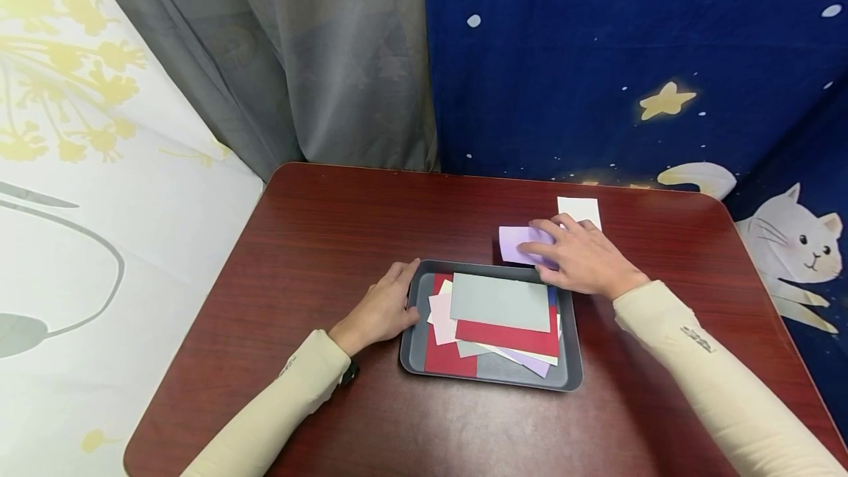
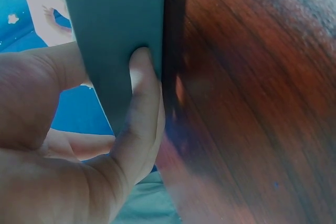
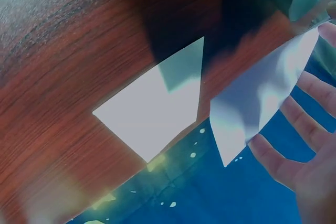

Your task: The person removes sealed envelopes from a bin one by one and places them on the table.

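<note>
In the head view a purple card is raised off the table just behind the tray, held by my right hand. Its spread fingers lie along the card's edge in the right wrist view, where the card is tilted. My left hand grips the left side of the grey tray, thumb at the rim. In the left wrist view a finger presses the tray's wall. Inside the tray is a loose pile with a grey card on top, over red, pink, cream and purple ones.
A white card lies on the table behind my right hand, partly covered by it in the head view. The brown wooden table runs back to a grey curtain and a blue starry curtain.
</note>
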Available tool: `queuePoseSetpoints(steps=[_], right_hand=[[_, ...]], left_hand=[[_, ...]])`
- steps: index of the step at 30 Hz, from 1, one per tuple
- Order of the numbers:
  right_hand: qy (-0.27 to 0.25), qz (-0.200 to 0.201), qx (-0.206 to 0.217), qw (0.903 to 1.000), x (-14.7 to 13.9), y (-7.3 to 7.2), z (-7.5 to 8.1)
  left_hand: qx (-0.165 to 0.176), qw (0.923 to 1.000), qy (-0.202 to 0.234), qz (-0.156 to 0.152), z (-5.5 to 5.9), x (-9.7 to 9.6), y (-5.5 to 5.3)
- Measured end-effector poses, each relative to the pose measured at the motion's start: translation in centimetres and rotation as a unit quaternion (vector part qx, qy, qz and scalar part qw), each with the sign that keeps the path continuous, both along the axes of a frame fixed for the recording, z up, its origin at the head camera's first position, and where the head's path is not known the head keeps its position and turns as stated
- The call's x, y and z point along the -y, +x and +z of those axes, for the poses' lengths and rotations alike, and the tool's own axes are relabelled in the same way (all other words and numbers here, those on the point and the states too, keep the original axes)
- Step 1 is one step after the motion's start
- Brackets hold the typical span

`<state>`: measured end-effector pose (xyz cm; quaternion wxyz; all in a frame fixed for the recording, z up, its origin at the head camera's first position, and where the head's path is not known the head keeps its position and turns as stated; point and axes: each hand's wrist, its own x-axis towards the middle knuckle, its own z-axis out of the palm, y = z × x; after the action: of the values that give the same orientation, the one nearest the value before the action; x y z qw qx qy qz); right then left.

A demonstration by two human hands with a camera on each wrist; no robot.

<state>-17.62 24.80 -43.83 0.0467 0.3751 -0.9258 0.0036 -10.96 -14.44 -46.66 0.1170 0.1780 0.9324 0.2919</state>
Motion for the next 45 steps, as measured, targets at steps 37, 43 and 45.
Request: queuePoseSetpoints(steps=[37,43,45], right_hand=[[0.030,-0.116,0.056,0.9912,-4.6,-1.9,-1.3],[0.027,-0.145,0.064,0.9869,-5.4,-2.3,-1.5],[0.021,-0.157,0.069,0.9850,-5.6,-2.4,-1.5]], left_hand=[[0.012,0.9997,-0.012,0.015,0.8,-0.5,0.4],[0.013,0.9998,-0.010,0.015,0.7,-0.5,0.4],[0.013,0.9998,-0.009,0.014,0.7,-0.5,0.4]])
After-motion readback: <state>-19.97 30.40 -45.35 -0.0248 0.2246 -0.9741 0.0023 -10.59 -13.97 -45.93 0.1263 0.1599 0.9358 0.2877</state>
